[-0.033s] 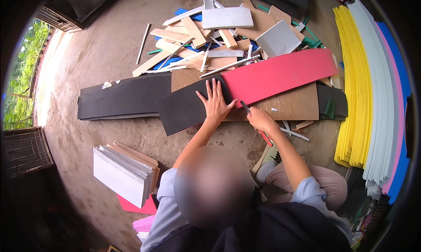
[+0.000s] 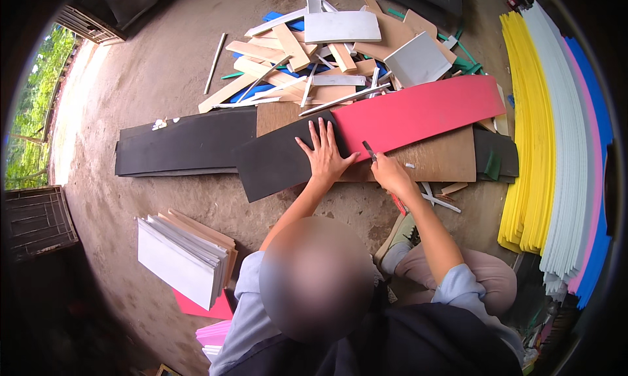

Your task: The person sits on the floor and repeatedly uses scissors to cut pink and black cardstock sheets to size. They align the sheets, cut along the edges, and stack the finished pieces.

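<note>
My left hand (image 2: 323, 152) presses flat with spread fingers on a black foam sheet (image 2: 275, 159), its thumb reaching onto the long red sheet (image 2: 418, 111). The black sheet's right edge lies across the red one. In my right hand (image 2: 390, 173) is a knife (image 2: 369, 150) with a red handle; its dark tip points at the red sheet just right of my left thumb. Whether the tip touches the surface I cannot tell. Beneath the sheets is a brown board (image 2: 448, 157), resting over a stack of longer black sheets (image 2: 180, 144).
Beyond the board lies a heap of white, tan, blue and green offcuts (image 2: 294, 55). Tall stacks of yellow sheets (image 2: 527, 147) and pale sheets (image 2: 568, 160) stand at the right. A pile of white and tan pieces (image 2: 183, 258) sits at the near left. My shoe (image 2: 399, 239) is close to my right forearm.
The knife tip in my right hand has moved slightly away from me, from the red sheet's near edge to over its surface. My left hand keeps its place on the sheets.
</note>
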### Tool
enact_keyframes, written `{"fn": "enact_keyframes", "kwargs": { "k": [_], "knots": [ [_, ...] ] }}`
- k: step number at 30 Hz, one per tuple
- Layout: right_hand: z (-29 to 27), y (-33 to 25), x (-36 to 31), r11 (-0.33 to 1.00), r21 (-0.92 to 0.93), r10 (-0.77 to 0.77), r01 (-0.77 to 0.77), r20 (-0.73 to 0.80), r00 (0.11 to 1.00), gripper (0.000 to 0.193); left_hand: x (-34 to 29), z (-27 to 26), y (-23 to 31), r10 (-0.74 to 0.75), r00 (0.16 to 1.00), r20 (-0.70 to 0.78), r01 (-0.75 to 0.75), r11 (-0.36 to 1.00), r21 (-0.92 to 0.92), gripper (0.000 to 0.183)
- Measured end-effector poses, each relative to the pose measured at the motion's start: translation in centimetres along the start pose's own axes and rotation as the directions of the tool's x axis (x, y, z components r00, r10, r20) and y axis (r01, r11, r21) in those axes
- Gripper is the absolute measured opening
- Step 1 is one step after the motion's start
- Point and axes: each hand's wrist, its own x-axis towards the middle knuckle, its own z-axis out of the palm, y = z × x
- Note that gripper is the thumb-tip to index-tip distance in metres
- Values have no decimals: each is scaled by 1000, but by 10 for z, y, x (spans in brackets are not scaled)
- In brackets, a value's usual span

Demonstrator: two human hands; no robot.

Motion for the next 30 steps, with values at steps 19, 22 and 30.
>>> {"fn": "enact_keyframes", "kwargs": {
  "k": [19, 22, 30],
  "knots": [
    [27, -30, 110, 986, 107, -78, 128, -380, 922, 18, 75, -67, -143, -14, 1000, 16, 13, 997, 72, 57],
    [19, -27, 111, 982, 169, -9, 80, -386, 922, 19, 85, -59, -96, 233, 962, 141, -201, 957, -210, 68],
    [1, -20, 92, 969, 234, 20, 78, -389, 921, 20, 84, -31, -56, 102, 954, 283, -139, 984, 115, 92]
  ]
}}
